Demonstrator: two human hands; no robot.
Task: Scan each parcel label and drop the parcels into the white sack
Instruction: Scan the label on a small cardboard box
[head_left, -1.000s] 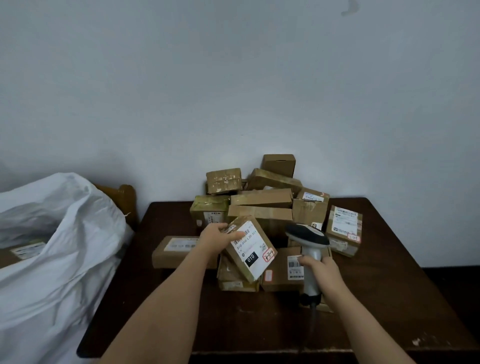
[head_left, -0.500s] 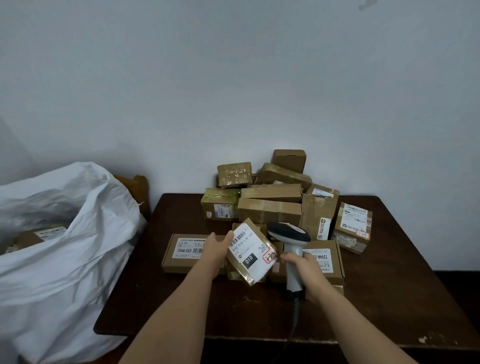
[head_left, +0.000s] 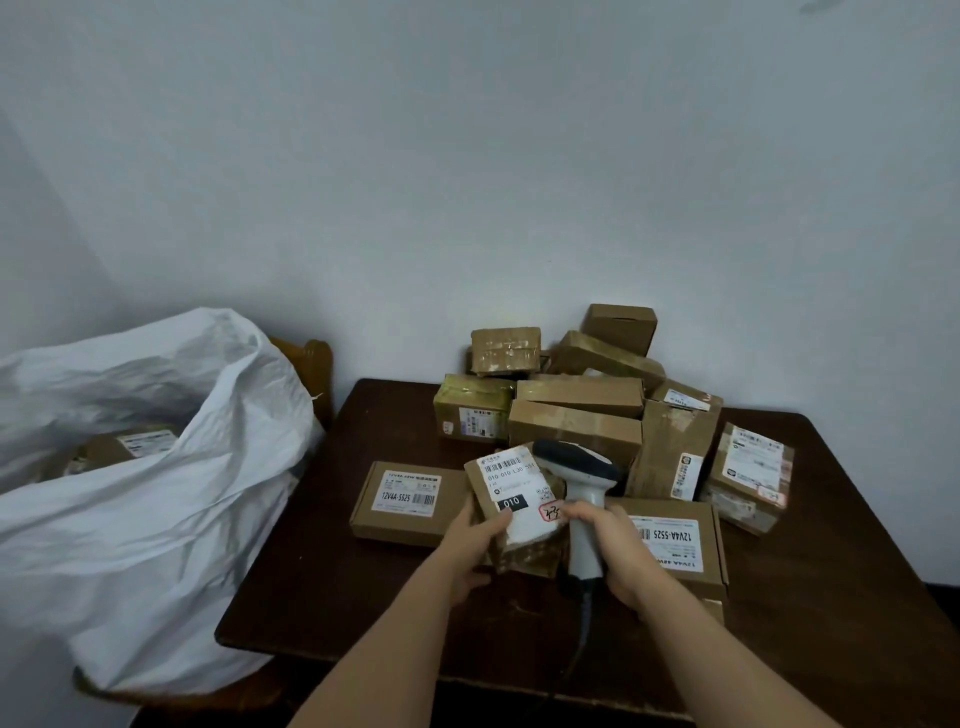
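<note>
While held label-up over the near middle of the dark table (head_left: 322, 587), small brown parcel (head_left: 511, 506) sits in left hand (head_left: 470, 540), fingers wrapped around its near-left edge, thumb lying on the white label (head_left: 514, 483). Right hand (head_left: 615, 551) closed around the grip of the grey scanner (head_left: 579, 470), head just right of the label, touching or almost touching the parcel's right side; cannot tell which. Cable hanging off the near table edge.

Judged light: one hand carries it with no visible strain. Cardboard, so stiff enough to pinch by the edges without caving; taped faces look glossy, probably a bit slippery. Label paper wrinkled at the near end, so best gripped on bare cardboard sides, away from the barcode at the far end of the label. Thumb currently below the barcode, not covering it.

Step in hand, by the look of it: scanning. Not yet dropped.

White sack (head_left: 156, 519) well to the left, mouth open, one labelled box (head_left: 124, 447) visible inside. Soft walls, so a short drop should be fine for a box this small; contents unknown, fragility not tellable.

Pile of parcels (head_left: 576, 410) at the far side against the wall, loosely stacked, some tilted. Flat box (head_left: 405, 499) just left of the held parcel, another flat box (head_left: 670, 540) right, under the right wrist.
</note>
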